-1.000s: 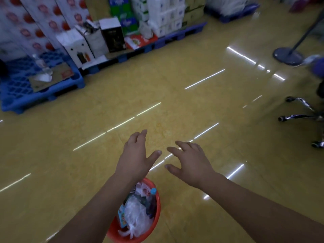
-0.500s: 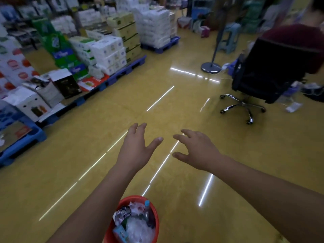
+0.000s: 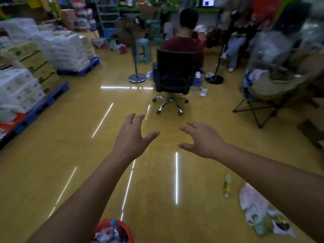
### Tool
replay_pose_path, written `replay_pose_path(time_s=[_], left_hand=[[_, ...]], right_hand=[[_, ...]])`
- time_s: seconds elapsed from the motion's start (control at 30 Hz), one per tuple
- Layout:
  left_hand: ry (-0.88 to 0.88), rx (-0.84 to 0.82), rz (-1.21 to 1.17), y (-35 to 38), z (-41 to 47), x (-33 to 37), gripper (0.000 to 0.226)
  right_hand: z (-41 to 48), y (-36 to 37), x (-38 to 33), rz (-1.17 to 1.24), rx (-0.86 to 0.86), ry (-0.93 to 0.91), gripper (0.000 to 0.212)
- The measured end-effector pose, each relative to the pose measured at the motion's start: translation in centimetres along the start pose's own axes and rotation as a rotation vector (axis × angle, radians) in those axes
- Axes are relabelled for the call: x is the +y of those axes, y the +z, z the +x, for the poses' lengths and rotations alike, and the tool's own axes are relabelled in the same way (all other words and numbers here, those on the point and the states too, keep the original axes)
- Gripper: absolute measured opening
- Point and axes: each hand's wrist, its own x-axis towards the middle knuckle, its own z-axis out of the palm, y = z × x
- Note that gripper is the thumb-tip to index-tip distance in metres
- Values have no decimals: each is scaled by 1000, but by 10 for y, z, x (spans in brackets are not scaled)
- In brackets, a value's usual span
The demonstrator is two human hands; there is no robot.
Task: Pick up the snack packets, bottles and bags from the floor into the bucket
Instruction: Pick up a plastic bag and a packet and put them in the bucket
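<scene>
Empty and fingers spread, the left hand [image 3: 133, 135] and right hand [image 3: 203, 141] reach out above the floor [image 3: 154, 181]. Nearer the person than the right hand lies a small bottle [image 3: 227, 185], probably light and stiff, best gripped mid-body. Beside it are crumpled bags [image 3: 259, 211], soft, slippery, best bunched. The bucket [image 3: 105, 225] sits beneath the left forearm.

Bare forearms [image 3: 84, 190], left hand [image 3: 130, 139], right hand [image 3: 204, 140]
</scene>
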Motion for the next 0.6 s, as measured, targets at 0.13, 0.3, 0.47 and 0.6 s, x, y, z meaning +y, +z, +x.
replay_pose_path(time_s=[0.13, 0.3, 0.47, 0.6], left_hand=[[109, -69, -17, 30, 9, 58, 80], [248, -149, 20, 77, 13, 135, 80], [328, -233, 21, 138, 8, 213, 84], [383, -275, 24, 181, -6, 275, 84]], right_hand=[[-43, -14, 63, -9, 30, 123, 71], [-102, -23, 143, 23, 33, 270, 73], [-166, -24, 218, 32, 50, 381, 73], [-212, -21, 272, 58, 54, 453, 74]])
